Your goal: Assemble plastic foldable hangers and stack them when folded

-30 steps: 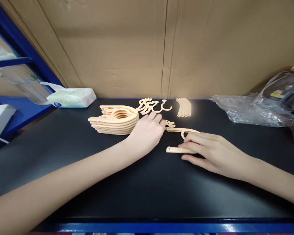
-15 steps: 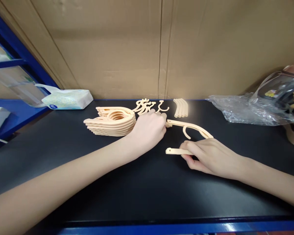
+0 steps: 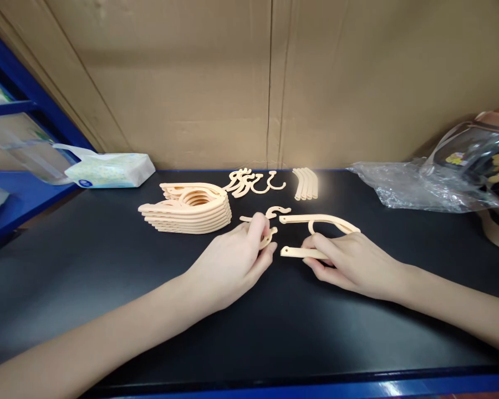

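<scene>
My right hand (image 3: 345, 260) is closed around a cream plastic folding hanger frame (image 3: 320, 219), with its two arms pointing left, one above the other. Between the thumb and fingers of my left hand (image 3: 237, 260) is a small cream hanger hook (image 3: 268, 237), partly hidden by the fingers. Its visible end is close to the arm ends but apart from them. Just behind my left hand, another curved cream piece (image 3: 279, 210) lies on the black table (image 3: 249, 332). Left of my hands sits a stack of cream hanger frames (image 3: 187, 213).
Several loose hooks (image 3: 249, 182) and a few short curved strips (image 3: 306, 184) lie near the cardboard wall (image 3: 183, 83). A tissue pack (image 3: 112, 169) is at the back left. Crumpled clear plastic (image 3: 424, 185) and a clear bag (image 3: 474, 149) are at the right.
My left hand has drawn back toward me from the small pieces and now shows a hook in its fingers. The hanger frame in my right hand has tilted slightly.
</scene>
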### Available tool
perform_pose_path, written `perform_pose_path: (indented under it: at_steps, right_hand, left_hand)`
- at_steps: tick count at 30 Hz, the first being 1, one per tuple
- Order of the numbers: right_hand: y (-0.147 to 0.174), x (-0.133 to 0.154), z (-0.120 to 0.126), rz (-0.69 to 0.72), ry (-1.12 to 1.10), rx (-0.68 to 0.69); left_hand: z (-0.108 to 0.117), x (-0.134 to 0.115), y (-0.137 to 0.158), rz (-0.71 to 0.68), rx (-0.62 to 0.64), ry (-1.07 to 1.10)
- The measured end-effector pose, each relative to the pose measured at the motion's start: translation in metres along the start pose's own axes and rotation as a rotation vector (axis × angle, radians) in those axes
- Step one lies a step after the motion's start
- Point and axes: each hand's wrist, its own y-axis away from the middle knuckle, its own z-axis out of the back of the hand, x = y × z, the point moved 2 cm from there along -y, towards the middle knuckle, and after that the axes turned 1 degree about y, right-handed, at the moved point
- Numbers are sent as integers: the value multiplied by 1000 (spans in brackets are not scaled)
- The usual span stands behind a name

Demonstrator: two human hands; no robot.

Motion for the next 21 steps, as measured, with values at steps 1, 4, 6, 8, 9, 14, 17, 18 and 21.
perform_pose_path:
  at_steps: [1,4,6,8,9,14,17,18,21]
  right_hand:
    - [0,0,0,1,-2,-13]
    - [-1,0,0,6,-21,-40]
    - [-1,0,0,18,-37,-49]
    - [-1,0,0,28,-45,-52]
    - [-1,0,0,32,-47,-55]
    - [-2,1,2,57,-48,-71]
    - [-3,2,3,66,-38,-99]
    - [-3,3,4,69,-33,-105]
    - [-3,3,3,75,-20,-121]
  left_hand:
    - [-2,2,1,15,25,32]
    - [-5,7,2,16,52,77]
    - [-4,10,2,-31,30,61]
    - [-4,11,3,-91,28,20]
    - [-5,10,3,-114,42,2]
    - [-7,7,3,-186,121,-22]
    - [-7,5,3,-221,161,-1]
    - [-7,5,3,-230,174,5]
    - [-6,5,2,-246,190,-32]
